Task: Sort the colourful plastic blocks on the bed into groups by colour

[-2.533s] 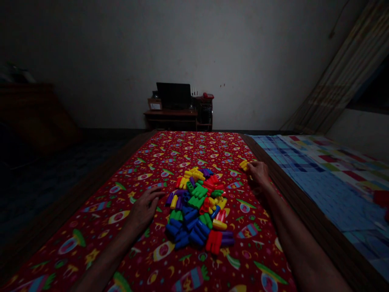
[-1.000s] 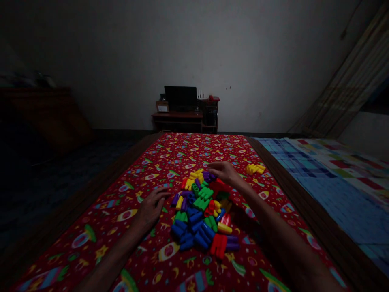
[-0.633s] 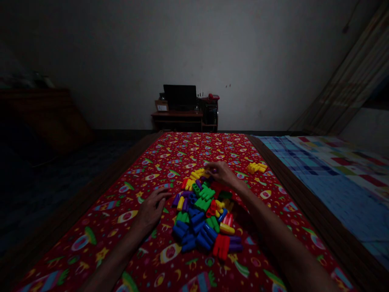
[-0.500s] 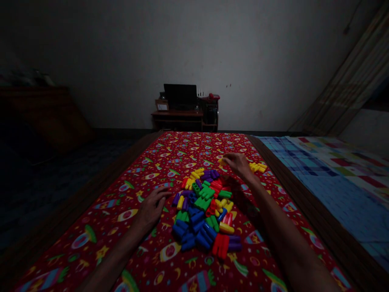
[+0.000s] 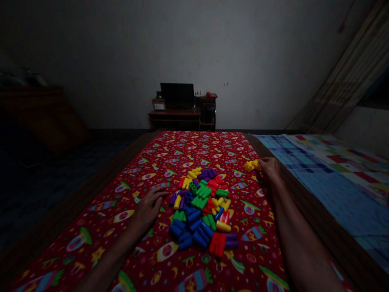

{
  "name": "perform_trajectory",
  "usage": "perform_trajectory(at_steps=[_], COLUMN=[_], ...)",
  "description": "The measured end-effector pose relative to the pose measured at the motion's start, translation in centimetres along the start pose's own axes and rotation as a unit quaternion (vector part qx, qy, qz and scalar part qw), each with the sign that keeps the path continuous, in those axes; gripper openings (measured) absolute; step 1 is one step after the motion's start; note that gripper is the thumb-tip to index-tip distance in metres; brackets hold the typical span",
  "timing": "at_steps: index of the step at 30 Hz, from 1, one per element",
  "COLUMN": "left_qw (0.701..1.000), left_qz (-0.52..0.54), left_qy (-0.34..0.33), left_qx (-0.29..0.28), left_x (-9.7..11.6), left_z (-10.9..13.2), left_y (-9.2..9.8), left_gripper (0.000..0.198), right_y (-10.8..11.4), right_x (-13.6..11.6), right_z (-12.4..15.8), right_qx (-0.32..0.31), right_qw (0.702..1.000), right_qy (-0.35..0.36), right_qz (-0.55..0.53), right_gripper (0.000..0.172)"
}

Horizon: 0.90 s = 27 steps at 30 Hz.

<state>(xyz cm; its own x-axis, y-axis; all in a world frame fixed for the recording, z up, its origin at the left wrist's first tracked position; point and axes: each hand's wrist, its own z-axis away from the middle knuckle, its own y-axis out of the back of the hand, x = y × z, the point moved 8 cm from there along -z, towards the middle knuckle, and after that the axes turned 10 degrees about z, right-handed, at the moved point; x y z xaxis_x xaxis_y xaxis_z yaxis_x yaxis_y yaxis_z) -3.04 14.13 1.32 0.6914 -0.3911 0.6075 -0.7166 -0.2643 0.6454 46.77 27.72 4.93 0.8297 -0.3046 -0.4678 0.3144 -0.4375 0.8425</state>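
Observation:
My left hand point(image 5: 148, 207) rests on the red patterned cloth point(image 5: 127, 243), fingers stretched out and holding nothing. Right of it, a loose pile of plastic toy blocks point(image 5: 200, 200) in blue, green, red, yellow and purple lies on the cloth. Near the cloth's right edge, my right hand point(image 5: 270, 168) is closed at the end of a small cluster of yellow toy blocks point(image 5: 252, 165). Its fingertips pinch a yellow block there; the hand partly hides the cluster.
Beyond the far end of the cloth stands a small desk point(image 5: 174, 114) with a dark monitor point(image 5: 177, 95) on it. A bed with a blue checked sheet point(image 5: 304, 174) adjoins on the right. Dark wooden furniture point(image 5: 33, 109) is at the left.
My right hand has moved right with a yellow block, from above the cloth beyond the pile to the yellow cluster. My left hand stays in place. The view has shifted slightly.

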Motion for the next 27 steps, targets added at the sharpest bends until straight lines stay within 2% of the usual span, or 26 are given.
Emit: perform_trajectory(at_steps=[3,5,7,9,12,14,16,18,23,27], left_qw=[1.000,1.000,1.000,1.000,1.000,1.000,1.000,1.000,1.000,1.000], left_qz=[-0.002,-0.003,-0.004,-0.003,-0.005,-0.007,-0.007,-0.006,0.001,-0.006], left_qy=[0.003,0.005,0.005,0.005,0.005,0.006,0.006,0.006,0.009,0.014], left_qx=[-0.005,-0.005,-0.005,-0.005,-0.002,-0.004,-0.006,-0.006,-0.002,-0.011], left_x=[0.1,0.2,0.2,0.1,0.0,0.1,0.1,0.2,0.2,0.1], left_z=[0.0,0.0,0.0,0.0,-0.1,-0.1,-0.1,0.0,0.0,0.0], left_y=[-0.1,0.0,0.0,-0.1,-0.1,-0.1,-0.2,-0.2,-0.1,-0.2], left_gripper=[0.037,0.036,0.035,0.035,0.037,0.037,0.038,0.037,0.037,0.038], right_y=[2.2,2.7,1.6,-0.5,-3.8,-5.7,-7.1,-7.6,-7.5,-7.4], right_x=[-2.1,-5.0,-8.9,-13.6,-19.8,-22.2,-23.2,-23.4,-22.4,-21.8], right_z=[0.3,1.2,2.9,5.9,11.5,14.6,16.3,16.6,15.2,14.8], right_qx=[0.077,0.082,0.029,-0.052,-0.127,-0.164,-0.207,-0.238,-0.241,-0.208], right_qw=[0.996,0.992,0.982,0.954,0.887,0.842,0.810,0.802,0.851,0.874], right_qy=[0.028,0.072,0.145,0.246,0.421,0.505,0.546,0.546,0.463,0.429], right_qz=[-0.019,-0.063,-0.121,-0.162,-0.141,-0.097,-0.062,-0.048,-0.057,-0.097], right_gripper=[0.032,0.030,0.029,0.029,0.037,0.049,0.050,0.042,0.020,0.013])
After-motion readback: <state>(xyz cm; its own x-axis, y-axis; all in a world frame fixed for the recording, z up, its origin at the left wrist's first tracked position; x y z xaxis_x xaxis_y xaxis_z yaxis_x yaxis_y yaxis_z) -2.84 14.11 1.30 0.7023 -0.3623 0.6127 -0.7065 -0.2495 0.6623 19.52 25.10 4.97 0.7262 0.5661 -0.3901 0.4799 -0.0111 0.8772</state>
